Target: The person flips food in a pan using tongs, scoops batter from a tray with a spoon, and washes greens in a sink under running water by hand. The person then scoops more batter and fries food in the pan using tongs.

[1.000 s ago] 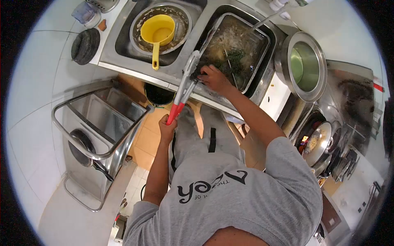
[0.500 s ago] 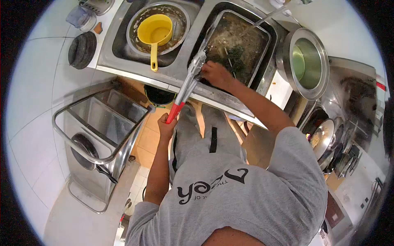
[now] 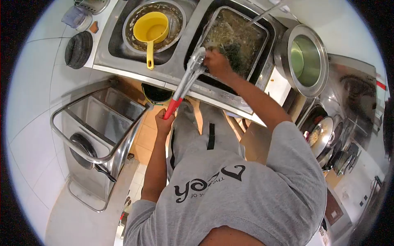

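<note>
tongs, long, metal, with red grips [image 3: 179, 90] — upper centre of the frame, slanting over the front rim of the double steel sink [image 3: 172, 70]; scalloped heads up, red ends down.

left hand [image 3: 165, 120] — closed round the red grips, just in front of the sink.

right hand [image 3: 217, 63] — fingers curled in beside the tong heads, over the near left part of the tray; whether it grips anything cannot be told.

tray, rectangular, metal [image 3: 264, 47] — in the right-hand basin, upper centre; holds murky water and a dark green clump [image 3: 233, 53], partly behind the right hand.

dipper, yellow, plastic, long-handled [image 3: 150, 53] — in a round metal bowl with pale residue [image 3: 179, 37], left-hand basin.

pot, wide-rimmed, steel, greenish within [image 3: 321, 67] — upper right, beside the sink.

bowl-like vessel, dark, rough [image 3: 79, 50] — upper left, on the counter edge.

frying pan, black, round [image 3: 83, 149] — left of the frame, on a metal-railed cart [image 3: 107, 157].
</note>
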Motion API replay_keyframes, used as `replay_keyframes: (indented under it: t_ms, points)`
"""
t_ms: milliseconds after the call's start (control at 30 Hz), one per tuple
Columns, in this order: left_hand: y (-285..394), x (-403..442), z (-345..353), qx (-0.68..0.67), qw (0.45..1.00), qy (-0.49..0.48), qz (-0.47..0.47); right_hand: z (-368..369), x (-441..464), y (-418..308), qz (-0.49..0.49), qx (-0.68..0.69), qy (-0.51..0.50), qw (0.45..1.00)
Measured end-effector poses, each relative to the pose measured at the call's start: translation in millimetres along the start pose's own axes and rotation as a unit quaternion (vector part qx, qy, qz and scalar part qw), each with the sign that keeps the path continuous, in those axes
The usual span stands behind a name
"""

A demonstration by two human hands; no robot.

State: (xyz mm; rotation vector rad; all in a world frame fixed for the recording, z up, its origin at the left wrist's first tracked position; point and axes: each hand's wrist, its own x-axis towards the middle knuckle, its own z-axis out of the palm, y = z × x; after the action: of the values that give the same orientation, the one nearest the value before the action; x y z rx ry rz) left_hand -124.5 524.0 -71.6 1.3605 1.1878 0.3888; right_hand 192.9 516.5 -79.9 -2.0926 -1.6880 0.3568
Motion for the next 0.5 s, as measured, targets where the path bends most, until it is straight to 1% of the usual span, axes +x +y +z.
replay_keyframes:
  t_ms: [33, 133, 167, 200, 233, 300, 333, 400, 433, 500]
  points:
    - [0.4, 3.7, 1.8, -0.014, 1.0, 0.003, 0.002, 5.6, -5.3, -10.0, -0.031, 0.005, -0.041, 0.999]
    - [-2.7, 4.7, -1.9, 0.006, 1.0, -0.001, -0.009, -0.4, -6.5, -10.4, 0.027, 0.048, -0.057, 0.997]
    - [-4.2, 0.2, -1.0, -0.006, 1.0, 0.001, -0.013, 13.6, -0.6, 19.3, -0.091, -0.062, 0.011, 0.994]
    - [-4.0, 2.4, 2.7, -0.022, 1.0, 0.006, -0.011, 30.8, -7.0, 22.7, -0.123, 0.04, -0.003, 0.992]
    - [-0.4, 5.3, 5.0, -0.035, 0.999, 0.01, -0.009, 38.8, -8.6, 12.7, -0.151, 0.142, -0.017, 0.978]
    - [13.0, 8.5, 4.2, 0.009, 1.0, 0.009, 0.006, 25.2, -12.7, 3.3, -0.05, 0.139, -0.01, 0.989]
    - [16.6, 3.1, 2.2, 0.032, 0.999, 0.007, 0.007, 30.2, -16.3, 10.5, -0.072, 0.085, 0.007, 0.994]
    - [0.9, 4.5, 5.9, 0.023, 1.0, 0.011, -0.003, 31.6, -4.4, 26.4, -0.128, -0.031, 0.042, 0.99]
    - [-4.1, 9.0, 5.8, 0.022, 1.0, 0.011, -0.004, 34.4, -10.5, 12.7, -0.123, 0.034, 0.028, 0.991]
    - [-4.8, 13.3, 5.3, 0.018, 1.0, 0.011, 0.009, 9.3, 0.6, 21.8, -0.1, -0.028, 0.031, 0.994]
